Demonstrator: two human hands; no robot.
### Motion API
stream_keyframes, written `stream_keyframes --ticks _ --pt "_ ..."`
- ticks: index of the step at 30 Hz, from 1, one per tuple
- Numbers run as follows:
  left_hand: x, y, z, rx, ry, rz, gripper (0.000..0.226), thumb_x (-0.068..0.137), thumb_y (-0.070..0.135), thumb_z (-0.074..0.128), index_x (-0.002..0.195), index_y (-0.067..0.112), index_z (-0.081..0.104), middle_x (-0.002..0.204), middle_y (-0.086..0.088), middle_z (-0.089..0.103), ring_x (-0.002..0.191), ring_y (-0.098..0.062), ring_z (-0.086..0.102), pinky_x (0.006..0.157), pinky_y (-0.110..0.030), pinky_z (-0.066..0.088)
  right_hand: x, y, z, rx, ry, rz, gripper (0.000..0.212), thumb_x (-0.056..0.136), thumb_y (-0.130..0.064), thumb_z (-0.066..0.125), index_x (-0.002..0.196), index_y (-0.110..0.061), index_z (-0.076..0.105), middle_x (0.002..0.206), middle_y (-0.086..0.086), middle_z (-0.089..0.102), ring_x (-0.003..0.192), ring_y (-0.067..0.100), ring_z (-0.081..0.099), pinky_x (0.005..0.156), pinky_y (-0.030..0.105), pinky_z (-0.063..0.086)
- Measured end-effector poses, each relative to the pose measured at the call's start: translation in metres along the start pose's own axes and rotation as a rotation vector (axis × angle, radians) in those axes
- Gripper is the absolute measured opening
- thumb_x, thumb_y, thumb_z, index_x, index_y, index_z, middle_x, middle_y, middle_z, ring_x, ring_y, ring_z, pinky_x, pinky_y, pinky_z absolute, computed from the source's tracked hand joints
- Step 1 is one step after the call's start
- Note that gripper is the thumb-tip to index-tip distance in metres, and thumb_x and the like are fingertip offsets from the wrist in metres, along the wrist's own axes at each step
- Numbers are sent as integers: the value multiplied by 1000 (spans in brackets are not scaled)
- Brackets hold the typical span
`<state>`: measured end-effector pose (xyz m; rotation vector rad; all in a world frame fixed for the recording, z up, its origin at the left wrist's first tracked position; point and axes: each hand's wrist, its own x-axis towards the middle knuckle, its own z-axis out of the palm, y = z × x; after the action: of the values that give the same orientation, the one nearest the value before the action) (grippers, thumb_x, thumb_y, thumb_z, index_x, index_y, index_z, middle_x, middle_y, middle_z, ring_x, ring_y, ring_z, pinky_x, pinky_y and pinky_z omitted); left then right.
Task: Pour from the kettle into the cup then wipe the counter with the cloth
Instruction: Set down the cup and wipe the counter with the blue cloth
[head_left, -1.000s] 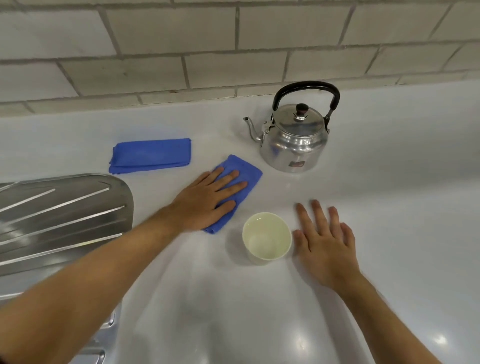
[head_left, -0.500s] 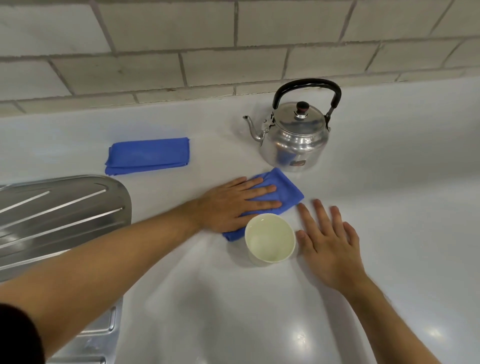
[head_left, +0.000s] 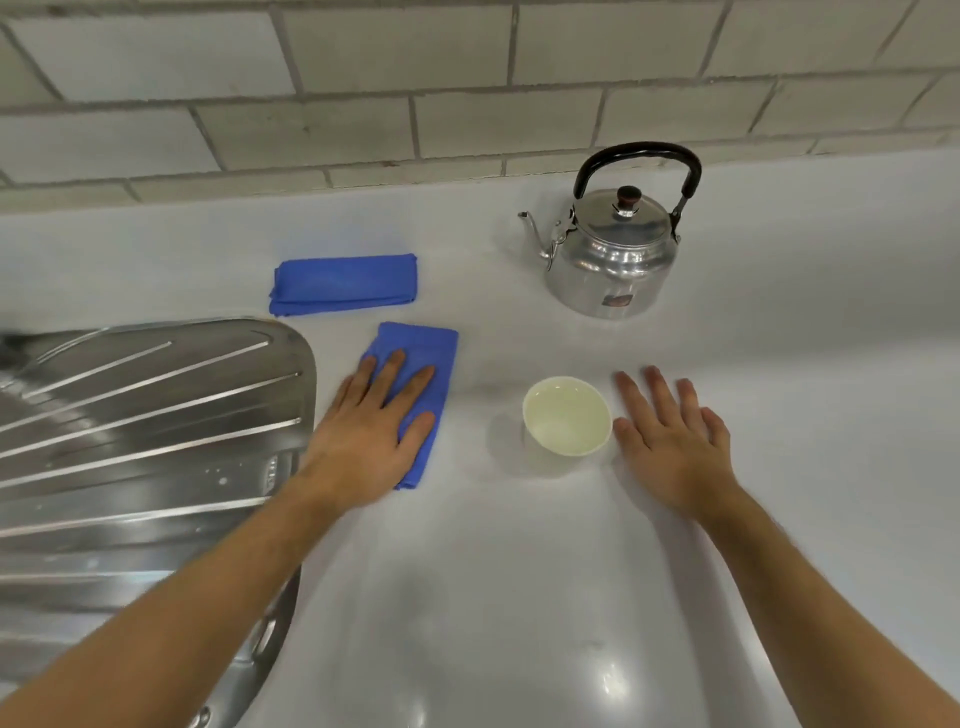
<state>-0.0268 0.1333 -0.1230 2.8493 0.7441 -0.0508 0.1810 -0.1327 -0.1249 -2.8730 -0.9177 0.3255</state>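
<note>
Now, cloth (head_left: 422, 358): on counter (head_left: 519, 597) beside drainboard (head_left: 156, 415), long axis toward wall.
Left hand (head_left: 374, 431): flat, pressing cloth.
Right hand (head_left: 670, 436): open, empty, beside cup (head_left: 566, 415).
Kettle (head_left: 613, 260): upright, spout left.

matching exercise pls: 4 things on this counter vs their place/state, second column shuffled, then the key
Things:
1. kettle
2. cup
3. cloth
4. folded cloth

Place or state:
A. flat under the left hand, beside the sink drainboard
B. lying untouched near the tiled wall
C. upright, lid on, spout pointing left
D. just left of the flat right hand

Pairs: 1-C, 2-D, 3-A, 4-B
</note>
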Motion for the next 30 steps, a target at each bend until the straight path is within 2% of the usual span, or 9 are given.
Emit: stream_keyframes --ticks 5,9,12,15,18,23,26,28,30 --pt "-58 15 4 22 79 -158 70 88 59 8 153 33 15 163 -6 12 148 -37 6 121 -47 12 3 0 1 9 -13 -7 55 94 -54 12 147 -52 0 163 -12 0 149 24 -2 116 46 5" --pt "-110 35 11 -19 83 -283 71 87 60 7 152 34 16 163 -3 11 149 -37 5 121 -46 11 4 2 -2 2 -60 -15 56 94 -55 10 148 -50 -4 163 -12 -7 149 23 -9 117 46 1" --pt "-150 59 17 -29 93 -298 68 89 59 10 153 34 13 164 -5 9 149 -36 5 122 -47 10 2 1 -5 9 -83 -25 57 96 -54 11 150 -48 -5 163 -10 -11 149 24 -12 117 46 -1" --pt "-181 86 24 -50 85 -305 67 90 60 9 152 37 5 164 -2 1 150 -30 -3 122 -43 4 0 0 -11 32 -127 -42 57 98 -51 14 151 -44 -6 163 -8 -14 149 26 -15 117 46 -4" --pt "-197 113 29 -63 75 -290 67 89 60 9 152 38 1 163 1 -6 150 -27 -11 122 -41 1 -3 4 -22 134 -175 -89 56 100 -43 23 153 -40 4 164 -6 -11 149 25 -15 118 45 -4" --pt "-190 163 34 -101 55 -178 65 91 57 20 152 36 9 163 2 1 150 -30 -4 118 -43 5 -25 20 -36 556 -101 -160 45 102 -21 39 146 -29 39 162 -5 15 150 19 6 121 41 9" --pt "-173 197 41 -98 44 -57 65 93 57 25 152 36 11 163 3 1 150 -30 -2 117 -43 8 -37 34 -45 650 21 -174 39 98 -9 45 134 -22 54 150 -2 41 140 17 32 116 33 25" --pt "-156 220 44 -125 25 -2 63 93 56 27 152 36 16 163 2 4 150 -31 -1 116 -43 8 -43 43 -53 698 96 -163 32 95 -4 49 118 -22 63 128 -2 60 119 16 54 97 19 40" --pt "-135 244 47 -146 23 37 63 93 56 26 152 35 17 163 0 5 149 -31 -3 117 -46 5 -48 51 -60 744 110 -139 27 91 -2 51 97 -25 64 104 -6 69 89 9 65 71 8 44"
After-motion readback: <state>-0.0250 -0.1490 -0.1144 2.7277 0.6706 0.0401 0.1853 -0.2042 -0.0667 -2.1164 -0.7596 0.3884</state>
